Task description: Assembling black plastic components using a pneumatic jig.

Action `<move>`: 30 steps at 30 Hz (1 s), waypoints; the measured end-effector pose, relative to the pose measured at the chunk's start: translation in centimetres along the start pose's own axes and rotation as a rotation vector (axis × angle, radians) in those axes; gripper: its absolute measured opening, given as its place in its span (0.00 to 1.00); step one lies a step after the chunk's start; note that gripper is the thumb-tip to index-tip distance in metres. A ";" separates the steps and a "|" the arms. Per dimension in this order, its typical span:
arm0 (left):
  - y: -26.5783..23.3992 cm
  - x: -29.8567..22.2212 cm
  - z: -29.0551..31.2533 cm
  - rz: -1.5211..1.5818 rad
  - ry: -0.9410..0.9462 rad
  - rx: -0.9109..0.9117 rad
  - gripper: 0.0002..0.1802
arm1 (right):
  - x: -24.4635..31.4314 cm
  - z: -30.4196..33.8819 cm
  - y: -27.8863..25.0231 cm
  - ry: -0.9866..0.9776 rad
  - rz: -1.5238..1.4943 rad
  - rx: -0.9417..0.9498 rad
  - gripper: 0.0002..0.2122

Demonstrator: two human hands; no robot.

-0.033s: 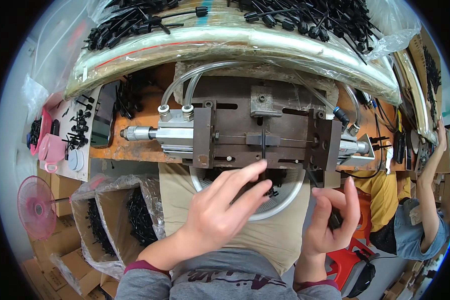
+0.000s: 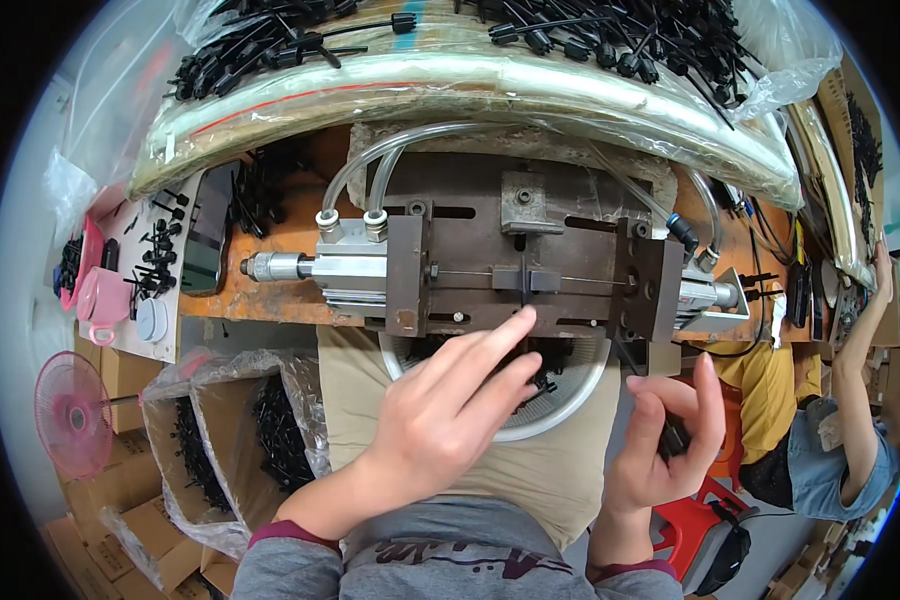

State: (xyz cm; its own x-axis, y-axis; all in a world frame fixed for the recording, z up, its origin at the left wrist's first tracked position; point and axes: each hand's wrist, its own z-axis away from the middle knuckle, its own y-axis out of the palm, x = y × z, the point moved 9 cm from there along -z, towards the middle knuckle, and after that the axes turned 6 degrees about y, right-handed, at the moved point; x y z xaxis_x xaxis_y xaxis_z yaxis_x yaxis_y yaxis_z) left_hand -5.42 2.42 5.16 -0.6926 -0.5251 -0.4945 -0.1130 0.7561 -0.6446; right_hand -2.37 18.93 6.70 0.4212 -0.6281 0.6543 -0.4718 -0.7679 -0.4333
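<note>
My left hand point(image 2: 435, 425) is at the near edge of the machine, palm down, index finger stretched forward. Its index finger and thumb are at the near end of a thin black plastic rod point(image 2: 524, 275), whose lower part the fingers partly hide. The rod lies across a small dark block point(image 2: 540, 280) at the middle of a brown metal fixture point(image 2: 480, 310). To the right, my right hand point(image 2: 660, 450) is raised with thumb and fingers curled round another black plastic part point(image 2: 674, 438), mostly hidden in the palm. Below the fixture, a round white-rimmed basket point(image 2: 560, 428) on my lap holds black parts.
Air cylinders point(image 2: 355, 268) with clear hoses flank the fixture. Behind it, black parts point(image 2: 620, 45) are heaped on a plastic-covered pad point(image 2: 450, 75). Plastic-lined boxes point(image 2: 235, 440) of parts and a pink fan point(image 2: 74, 415) stand left. Another person's arm point(image 2: 855, 370) is at right.
My left index fingertip has shifted slightly forward along the black rod, covering more of its near end. My right hand has barely moved.
</note>
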 end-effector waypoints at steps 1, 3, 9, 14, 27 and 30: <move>0.5 0.3 -0.2 -0.083 0.017 0.015 0.17 | 0.1 -0.1 0.0 -0.012 0.018 0.007 0.22; 1.2 0.7 0.0 -0.140 0.049 0.026 0.15 | -0.5 0.2 -0.1 0.118 -0.069 0.054 0.23; 1.5 0.8 -0.9 -0.211 0.031 0.085 0.13 | -0.7 0.0 0.5 0.147 -0.200 0.081 0.24; 1.5 0.9 -0.8 -0.200 0.005 0.097 0.13 | -0.7 0.0 0.7 0.160 -0.211 0.091 0.27; -0.6 -1.2 -0.5 0.459 -0.054 -0.012 0.17 | 2.8 1.4 4.0 -0.326 -0.145 0.257 0.17; -1.3 -1.4 -0.5 0.386 -0.030 -0.005 0.19 | 1.6 1.6 4.4 -0.192 -0.180 0.239 0.18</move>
State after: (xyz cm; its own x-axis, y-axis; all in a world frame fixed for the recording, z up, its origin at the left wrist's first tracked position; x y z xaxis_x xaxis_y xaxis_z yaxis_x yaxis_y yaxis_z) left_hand -4.64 2.36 6.99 -0.6636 -0.2124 -0.7173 0.1485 0.9023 -0.4046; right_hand -2.54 14.35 4.91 0.6301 -0.4747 0.6145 -0.1916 -0.8620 -0.4694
